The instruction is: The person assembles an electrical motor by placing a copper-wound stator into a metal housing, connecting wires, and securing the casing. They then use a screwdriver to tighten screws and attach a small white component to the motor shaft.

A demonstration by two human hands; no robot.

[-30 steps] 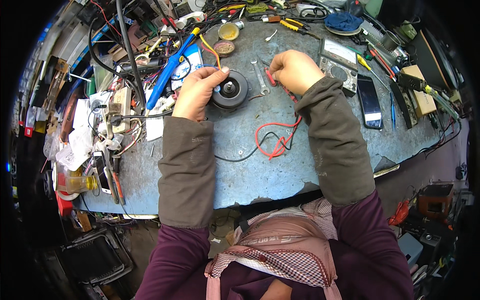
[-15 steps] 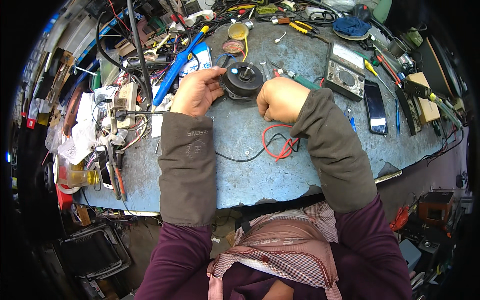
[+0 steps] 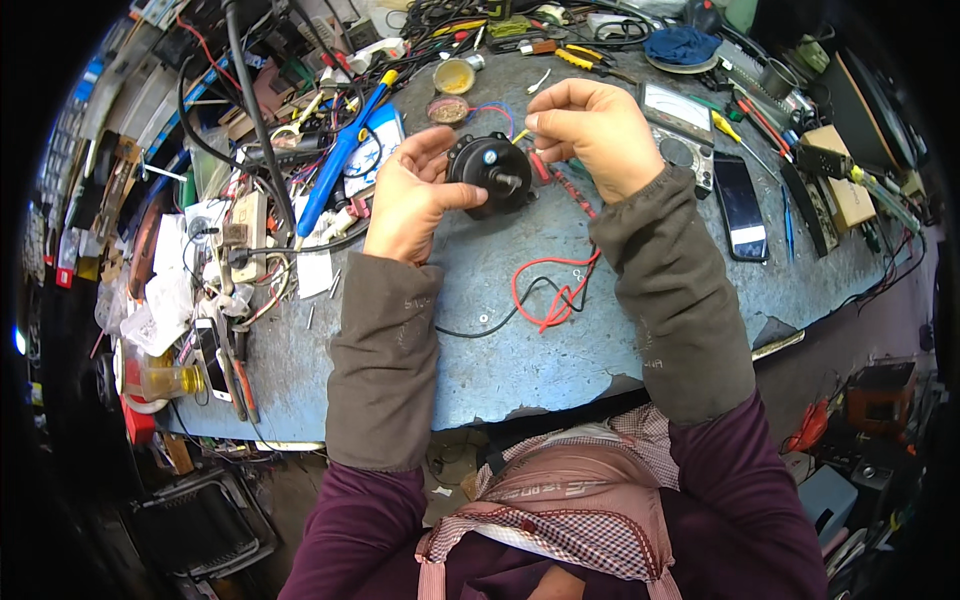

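Note:
A round black motor (image 3: 483, 160) with a metal shaft is tilted up off the bench in my left hand (image 3: 408, 205). My left thumb presses its front rim while the fingers curl behind it. Beyond the motor, red, blue and yellow wires (image 3: 518, 137) come out. My right hand (image 3: 598, 135) is up to the right of the motor, thumb and fingertips pinched at the yellow wire's end. Below those fingertips is a red test-lead clip (image 3: 541, 168), with a red lead (image 3: 530, 262) looping over the bench. An analog multimeter (image 3: 675, 150) is partly hidden by my right hand.
A dark phone (image 3: 741, 210) and screwdrivers lie to the right. Two small round tins (image 3: 447, 109) stand beyond the motor. On the left are a blue soldering tool (image 3: 345, 150), a white phone (image 3: 212, 358), pliers (image 3: 243, 385) and heaped cables. The blue bench (image 3: 480, 385) has a chipped front edge.
My left hand has tilted the motor up, its shaft now facing me. My right hand has moved up and away from the motor's right side to the yellow wire.

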